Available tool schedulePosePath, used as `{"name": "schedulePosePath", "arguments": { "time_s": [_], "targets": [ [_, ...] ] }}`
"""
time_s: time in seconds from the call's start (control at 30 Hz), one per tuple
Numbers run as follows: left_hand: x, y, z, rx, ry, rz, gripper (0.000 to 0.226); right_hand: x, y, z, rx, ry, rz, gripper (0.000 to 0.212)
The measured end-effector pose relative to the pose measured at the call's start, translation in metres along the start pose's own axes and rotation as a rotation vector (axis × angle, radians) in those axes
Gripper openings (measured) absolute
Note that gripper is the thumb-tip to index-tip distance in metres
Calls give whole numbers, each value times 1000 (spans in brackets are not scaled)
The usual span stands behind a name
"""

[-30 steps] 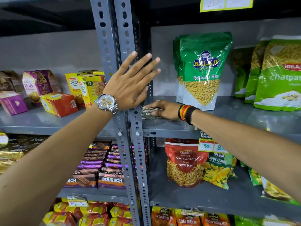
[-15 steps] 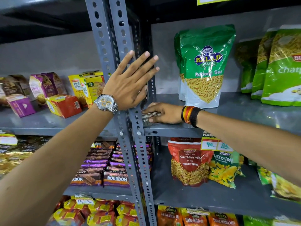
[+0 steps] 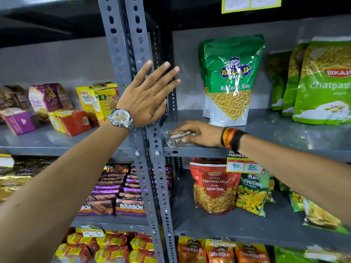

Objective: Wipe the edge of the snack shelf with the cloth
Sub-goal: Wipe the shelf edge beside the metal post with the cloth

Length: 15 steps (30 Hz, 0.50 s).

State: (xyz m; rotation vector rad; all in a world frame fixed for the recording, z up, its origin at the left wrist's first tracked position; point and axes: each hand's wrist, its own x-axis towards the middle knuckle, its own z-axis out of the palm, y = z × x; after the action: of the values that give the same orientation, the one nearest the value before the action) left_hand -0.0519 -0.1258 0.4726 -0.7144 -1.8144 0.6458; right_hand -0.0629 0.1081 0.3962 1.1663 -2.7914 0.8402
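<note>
My right hand (image 3: 199,134) presses a small grey-and-white patterned cloth (image 3: 175,138) flat on the grey metal snack shelf (image 3: 275,137), near its front left corner beside the upright post. The cloth is mostly covered by my fingers. My left hand (image 3: 150,95), with a metal watch on the wrist, rests flat with fingers spread against the perforated grey upright post (image 3: 150,168), just above the cloth.
A green Ratlami Sev bag (image 3: 233,82) stands behind my right hand, more green bags (image 3: 321,82) to its right. Biscuit boxes (image 3: 70,120) fill the left shelf. Snack bags (image 3: 212,186) and price tags (image 3: 244,166) hang below.
My right hand has shifted with the cloth a little toward the shelf's front edge by the post. My left hand stays flat on the post. The camera view wobbled slightly.
</note>
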Motion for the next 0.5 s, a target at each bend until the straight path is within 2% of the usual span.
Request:
{"name": "schedulePosePath", "arguments": {
  "time_s": [0.07,0.17,0.27,0.37,0.43,0.5],
  "targets": [
    [0,0,0,7,-4,-2,63,-18,-5,-5,64,-26,-24,38],
    [1,0,-1,9,-5,-5,64,-18,1,-19,126,130,19,36],
    [0,1,-4,4,-16,-3,64,-10,9,-16,34,199,140,37],
    [0,0,-5,8,-17,2,64,-24,1,-1,-81,127,77,40],
    [0,1,-5,4,-16,1,64,-43,-7,1,-54,52,-14,42],
    [0,1,-5,10,-20,-3,64,-56,-11,-2,-3,48,-44,42]
  ]
}}
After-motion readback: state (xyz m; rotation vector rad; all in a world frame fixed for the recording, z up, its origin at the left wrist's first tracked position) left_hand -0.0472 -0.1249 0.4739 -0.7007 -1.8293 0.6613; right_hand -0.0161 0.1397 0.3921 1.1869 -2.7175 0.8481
